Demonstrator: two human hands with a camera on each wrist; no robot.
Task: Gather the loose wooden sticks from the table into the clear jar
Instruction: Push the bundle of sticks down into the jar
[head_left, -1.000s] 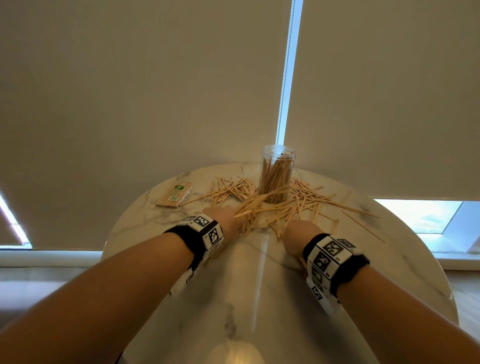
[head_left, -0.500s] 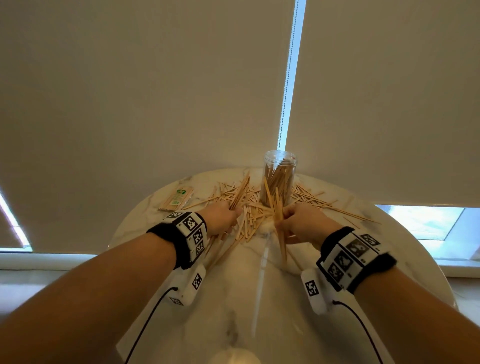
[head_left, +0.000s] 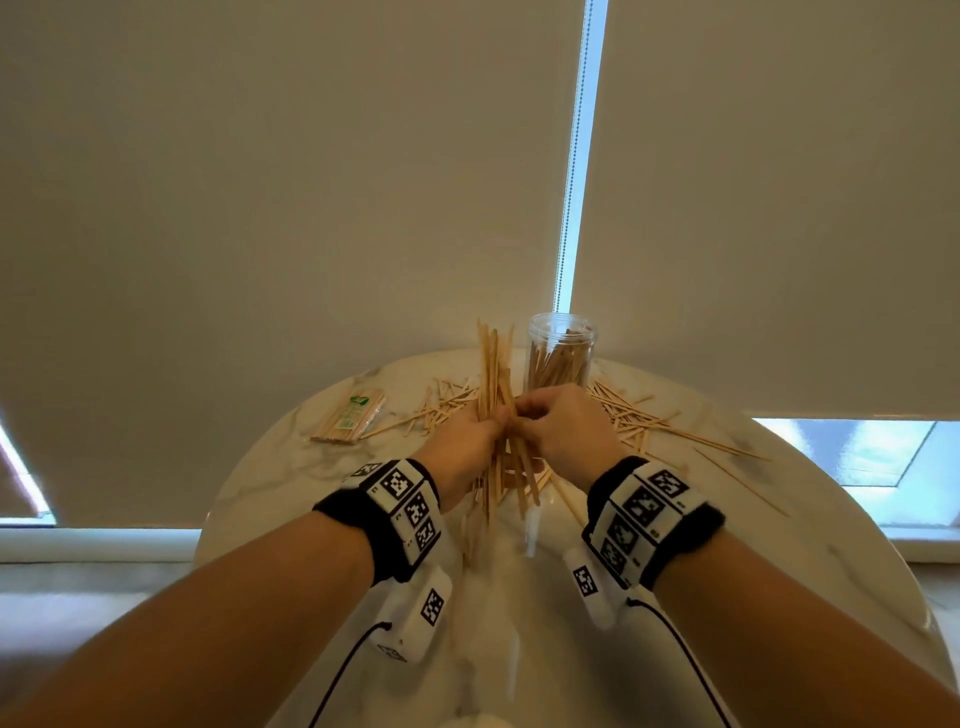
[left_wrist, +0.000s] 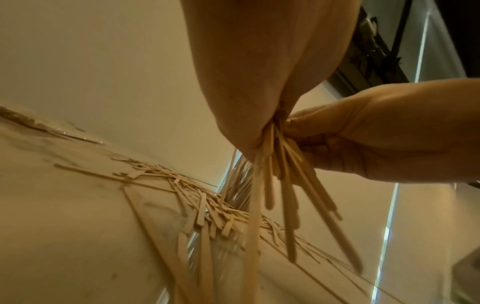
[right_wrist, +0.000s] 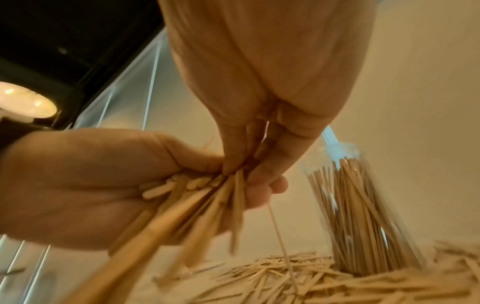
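Note:
My left hand and right hand meet above the table and together grip one upright bundle of wooden sticks. Its lower ends fan out below the hands. In the right wrist view the left hand wraps the bundle while my right fingers pinch it. The clear jar, open-topped and packed with sticks, stands just behind the hands, also seen in the right wrist view. Loose sticks lie scattered around the jar's base.
The round marble table carries a wrapped pack of sticks at the back left. More loose sticks lie left of the jar. Pale roller blinds hang right behind the table. Cables run from my wrist cameras.
Both hands have lifted off the table and come together. The separate handfuls of sticks are now one upright bundle held between them, raised near the jar.

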